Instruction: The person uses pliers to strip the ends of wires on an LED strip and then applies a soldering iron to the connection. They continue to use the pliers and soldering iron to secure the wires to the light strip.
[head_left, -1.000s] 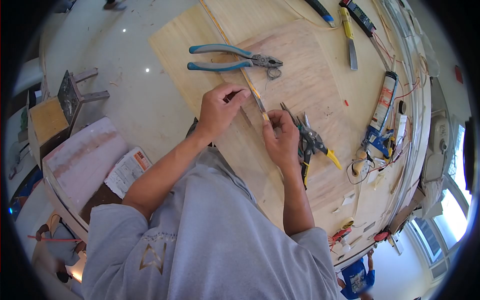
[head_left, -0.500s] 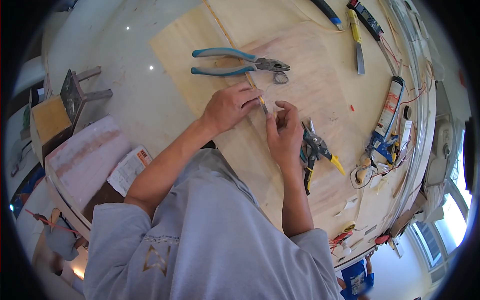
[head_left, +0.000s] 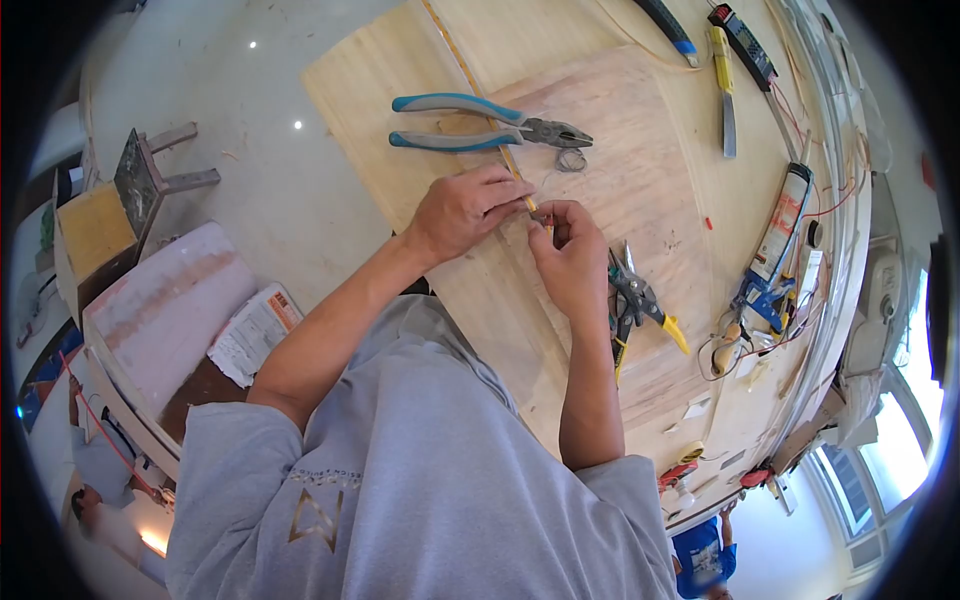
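Observation:
A narrow yellow strip (head_left: pixel 455 52) runs from the top edge of the wooden board down to both hands. My left hand (head_left: pixel 465 213) pinches the strip near its lower end, thumb and fingers together. Close beside it, my right hand (head_left: pixel 572 250) has its thumb and index finger closed at the strip's end, with the other fingers curled. Blue-and-grey pliers (head_left: pixel 470 122) lie open across the strip above my hands, and a small coil of thin wire (head_left: pixel 571 160) is by their jaws. Yellow-and-black snips (head_left: pixel 636 298) lie right of my right hand.
On the right of the wooden table (head_left: pixel 380 90) are a yellow-handled scraper (head_left: pixel 724 85), a caulking gun (head_left: pixel 775 240) and red wires. A small stool (head_left: pixel 145 185) and a pink board (head_left: pixel 165 305) are at left. People are at the lower left and lower right.
My right thumb and index finger have closed together at the strip's end, nearer my left hand. The table items appear shifted slightly to the right.

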